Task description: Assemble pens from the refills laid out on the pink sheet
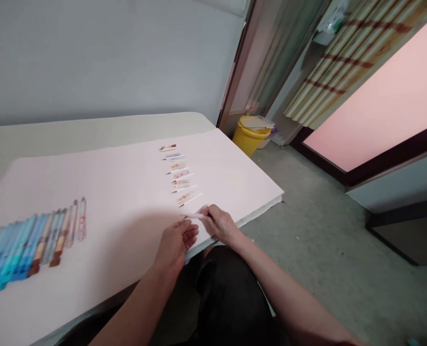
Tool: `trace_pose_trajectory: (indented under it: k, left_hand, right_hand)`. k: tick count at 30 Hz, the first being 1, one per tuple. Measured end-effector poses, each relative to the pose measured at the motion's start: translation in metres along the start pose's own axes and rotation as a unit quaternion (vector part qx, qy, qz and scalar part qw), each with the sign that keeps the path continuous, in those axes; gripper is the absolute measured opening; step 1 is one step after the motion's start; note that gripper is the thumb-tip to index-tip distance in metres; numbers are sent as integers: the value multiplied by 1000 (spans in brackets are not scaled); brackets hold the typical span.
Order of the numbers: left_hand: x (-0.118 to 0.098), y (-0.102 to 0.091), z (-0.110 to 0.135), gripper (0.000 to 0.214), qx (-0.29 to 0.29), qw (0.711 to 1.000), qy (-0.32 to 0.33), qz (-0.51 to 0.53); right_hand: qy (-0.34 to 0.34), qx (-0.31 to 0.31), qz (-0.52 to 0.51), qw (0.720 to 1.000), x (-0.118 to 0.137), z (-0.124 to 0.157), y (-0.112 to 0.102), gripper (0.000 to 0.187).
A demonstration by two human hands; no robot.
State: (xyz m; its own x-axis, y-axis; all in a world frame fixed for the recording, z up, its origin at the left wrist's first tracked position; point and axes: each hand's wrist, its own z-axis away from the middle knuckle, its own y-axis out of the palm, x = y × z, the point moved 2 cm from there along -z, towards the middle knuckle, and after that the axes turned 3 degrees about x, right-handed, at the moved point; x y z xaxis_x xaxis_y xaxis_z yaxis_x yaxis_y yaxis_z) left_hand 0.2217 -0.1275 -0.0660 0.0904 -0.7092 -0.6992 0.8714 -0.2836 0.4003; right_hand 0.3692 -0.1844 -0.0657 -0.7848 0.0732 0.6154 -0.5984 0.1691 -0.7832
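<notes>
My right hand [220, 224] is closed in a pinch on a slim white pen refill [195, 216] above the front edge of the white sheet. The refill's dark tip points left, towards my left hand [177, 240]. The fingers of my left hand are curled, with thumb and forefinger close under that tip; whether anything is between them is hidden. Just beyond both hands, a column of pen parts [182, 174] runs away from me, clear printed barrels beside white refills with dark tips.
Several blue, brown and clear pens [36, 240] lie in a row on the left of the white sheet [127, 178], which covers most of the table [91, 129]. A yellow bucket [249, 139] stands on the floor beyond the right corner. Curtains [343, 67] hang at the upper right.
</notes>
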Motion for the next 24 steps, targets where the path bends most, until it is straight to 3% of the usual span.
trace_pose_trajectory:
  k: [3,7,14,20,24]
  left_hand:
    - [9,1,2,11,-3,994,-39,102]
    - [14,0,0,8,-16,993,-39,108]
    - [1,-15,-1,11,-50,987,-24,153]
    - [-7,-26,-3,8,-73,981,-16,180]
    - [-9,-28,-3,6,-80,980,-18,179]
  right_hand:
    - [-32,15,9,999,8,3,5,8]
    - [-50,48,18,997,10,8,10,9]
    - [-22,-47,155,987,-6,-1,-2,22]
    - [-64,47,279,957,-4,-23,3,21]
    - [-71,47,263,961,-10,-25,4,19]
